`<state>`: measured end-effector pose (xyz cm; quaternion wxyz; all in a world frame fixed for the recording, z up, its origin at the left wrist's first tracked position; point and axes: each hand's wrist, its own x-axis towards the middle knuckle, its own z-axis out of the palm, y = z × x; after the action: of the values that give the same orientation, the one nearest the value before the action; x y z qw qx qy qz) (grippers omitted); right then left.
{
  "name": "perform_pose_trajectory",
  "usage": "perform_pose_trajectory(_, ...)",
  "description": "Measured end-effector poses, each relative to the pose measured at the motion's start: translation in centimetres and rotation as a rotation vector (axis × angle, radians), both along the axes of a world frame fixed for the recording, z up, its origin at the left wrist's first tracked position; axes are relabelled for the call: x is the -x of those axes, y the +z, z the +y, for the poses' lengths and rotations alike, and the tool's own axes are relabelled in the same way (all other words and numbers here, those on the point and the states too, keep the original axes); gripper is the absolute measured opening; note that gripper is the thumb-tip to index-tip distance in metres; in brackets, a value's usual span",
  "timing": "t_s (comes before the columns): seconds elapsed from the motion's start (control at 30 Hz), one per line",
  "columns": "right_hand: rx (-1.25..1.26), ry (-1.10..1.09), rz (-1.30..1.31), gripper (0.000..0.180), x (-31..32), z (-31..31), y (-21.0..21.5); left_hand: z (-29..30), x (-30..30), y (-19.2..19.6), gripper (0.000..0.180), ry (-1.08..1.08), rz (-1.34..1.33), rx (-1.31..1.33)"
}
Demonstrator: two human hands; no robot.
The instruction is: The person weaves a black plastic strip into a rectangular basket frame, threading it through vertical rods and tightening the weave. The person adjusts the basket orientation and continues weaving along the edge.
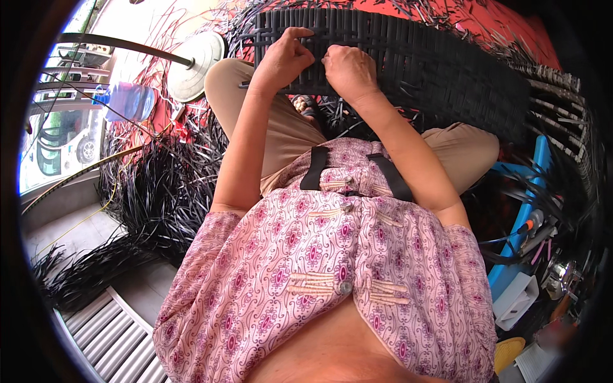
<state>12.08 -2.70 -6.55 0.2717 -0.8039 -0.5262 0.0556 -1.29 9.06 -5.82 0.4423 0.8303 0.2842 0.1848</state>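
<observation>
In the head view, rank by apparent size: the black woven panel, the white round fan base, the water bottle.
1. Black woven panel, by far the largest.
2. White round fan base.
3. Water bottle, close to the base in looks; fisheye bending near the rim makes that pair unsure.

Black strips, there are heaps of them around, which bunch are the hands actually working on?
The woven black panel across the knees: the left hand and right hand both press on its near edge. The loose strips on the floor to the left lie untouched.
</observation>
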Motion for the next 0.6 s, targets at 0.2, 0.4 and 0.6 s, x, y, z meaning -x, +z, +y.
perform_pose_trajectory(0.2, -0.151, 0.007, -0.103, 0.016, 1.7, 0.0, 0.0, 0.1, 1.9, -2.1, 0.039, 0.077, -0.229, 0.157)
perform_pose_trajectory(0.4, -0.461, 0.142, -0.03, 0.023, 1.5, -0.9, 0.7, 0.7, 6.3, 2.4, 0.035, 0.228, -0.343, 0.246)
perform_pose_trajectory(0.6, -0.623, 0.286, 0.091, 0.036, 3.3, 0.3, 2.7, 0.1, 8.4, 5.9, 0.036, 0.232, -0.414, 0.186)
